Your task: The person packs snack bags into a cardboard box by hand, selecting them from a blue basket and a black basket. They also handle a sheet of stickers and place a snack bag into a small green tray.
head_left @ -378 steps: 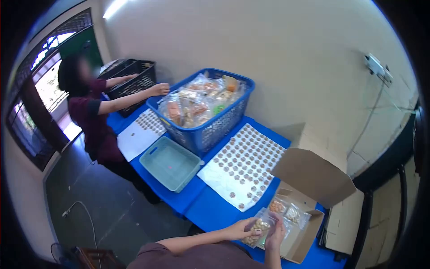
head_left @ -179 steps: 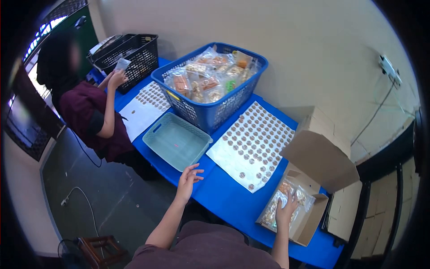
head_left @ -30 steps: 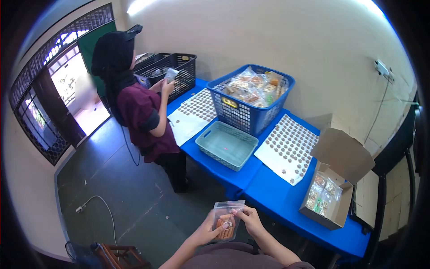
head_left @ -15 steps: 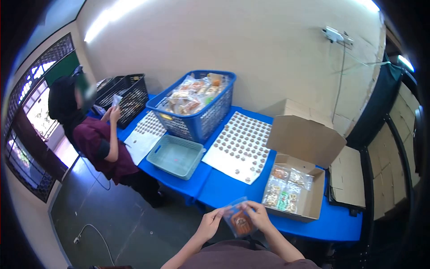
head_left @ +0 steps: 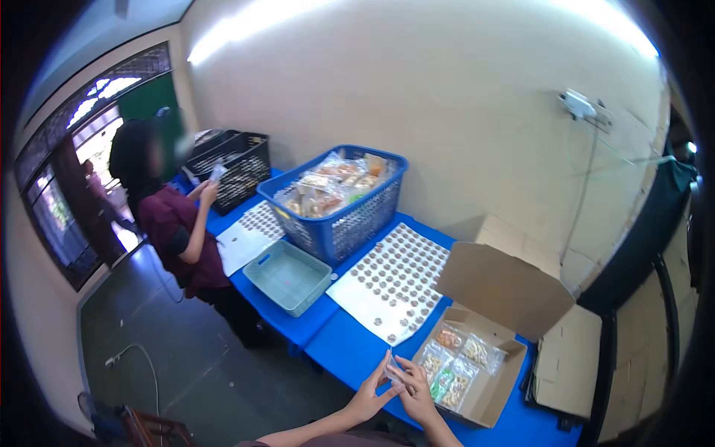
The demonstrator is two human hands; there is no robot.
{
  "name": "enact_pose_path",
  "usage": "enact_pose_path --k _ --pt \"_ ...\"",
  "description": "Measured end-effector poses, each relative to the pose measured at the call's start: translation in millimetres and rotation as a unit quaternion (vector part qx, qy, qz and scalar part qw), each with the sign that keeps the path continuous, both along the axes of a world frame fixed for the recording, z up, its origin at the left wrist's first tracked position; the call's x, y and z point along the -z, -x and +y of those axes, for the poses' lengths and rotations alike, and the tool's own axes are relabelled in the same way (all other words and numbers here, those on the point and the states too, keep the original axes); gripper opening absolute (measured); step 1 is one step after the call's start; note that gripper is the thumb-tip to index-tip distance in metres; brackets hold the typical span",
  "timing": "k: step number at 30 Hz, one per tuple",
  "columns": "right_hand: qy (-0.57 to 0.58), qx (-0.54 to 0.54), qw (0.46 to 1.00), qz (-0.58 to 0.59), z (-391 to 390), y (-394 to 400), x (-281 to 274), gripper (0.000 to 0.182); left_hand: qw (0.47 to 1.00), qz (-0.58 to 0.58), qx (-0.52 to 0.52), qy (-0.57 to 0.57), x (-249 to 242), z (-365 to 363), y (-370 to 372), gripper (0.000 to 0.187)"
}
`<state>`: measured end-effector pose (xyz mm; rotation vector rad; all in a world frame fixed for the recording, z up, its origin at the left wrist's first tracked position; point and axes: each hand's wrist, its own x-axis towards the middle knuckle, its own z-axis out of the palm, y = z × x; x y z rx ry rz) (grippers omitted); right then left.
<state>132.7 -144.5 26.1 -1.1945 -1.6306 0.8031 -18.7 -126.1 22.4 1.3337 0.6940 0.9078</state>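
In front of my body both hands hold a small clear snack packet (head_left: 393,372), tipped so that little of it shows. My left hand (head_left: 368,398) grips its left side, thumb toward the right hand. Fingers of my right hand (head_left: 416,392) close over its other side. Just beyond them lies a white sheet of round stickers (head_left: 365,302). To the right stands an open cardboard box (head_left: 500,387) with several clear packets (head_left: 456,376) inside.
A blue basket (head_left: 335,231) heaped with packets stands behind a shallow grey-green basket (head_left: 289,279). At left, a co-worker (head_left: 179,223) holds a packet near a black crate (head_left: 237,167) and a second sticker sheet (head_left: 249,235). A cable (head_left: 153,372) lies on the floor.
My hands have come closer together, and the packet has turned from facing me to nearly edge-on. The camera view has shifted, tilting upward and moving the scene within the frame.
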Motion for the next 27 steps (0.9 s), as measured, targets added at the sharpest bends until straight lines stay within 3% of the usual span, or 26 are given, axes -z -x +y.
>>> enact_pose_path --k 3,6,8,10,11,13,14,15,17,21,24,25,27 --pt "0.013 -0.094 0.996 0.001 11 5 12 0.043 0.994 0.044 -0.095 -0.029 0 -6 5 0.078" --pt "0.005 -0.138 0.99 0.031 22 21 21 0.041 0.986 0.034 -0.163 0.006 -18 -11 19 0.061" --pt "0.031 -0.12 0.983 0.138 27 34 22 0.053 0.978 0.056 -0.198 0.023 -4 -17 30 0.036" --pt "0.117 -0.125 0.948 0.266 28 43 10 0.07 0.966 0.083 -0.245 0.015 -11 -29 41 0.031" --pt "0.123 -0.135 0.947 0.266 31 45 8 0.07 0.955 0.111 -0.275 0.004 -17 -35 43 0.026" --pt "0.168 -0.251 0.901 0.312 38 46 9 0.065 0.931 0.095 -0.352 -0.001 -22 -44 42 0.023" --pt "0.169 -0.275 0.912 0.253 42 46 14 0.046 0.93 0.06 -0.36 0.034 -21 -48 45 0.022" --pt "0.171 -0.279 0.911 0.251 45 46 17 0.046 0.928 0.025 -0.365 0.068 -19 -51 48 0.021" --pt "0.177 -0.309 0.916 0.184 48 45 20 0.023 0.928 0.033 -0.364 0.067 -12 -54 52 0.022" --pt "0.205 -0.239 0.919 0.235 33 37 1 0.019 0.954 0.045 -0.289 0.064 -7 -42 55 0.033" --pt "0.169 -0.148 0.943 0.244 26 20 -2 0.024 0.989 0.013 -0.136 0.051 -7 -27 49 0.047" --pt "0.163 -0.1 0.944 0.268 25 12 3 0.026 0.991 0.009 -0.124 0.05 -6 -23 42 0.047" --pt "0.152 -0.043 0.944 0.289 26 -6 13 0.028 0.972 0.006 -0.23 -0.034 -9 -13 26 0.051"
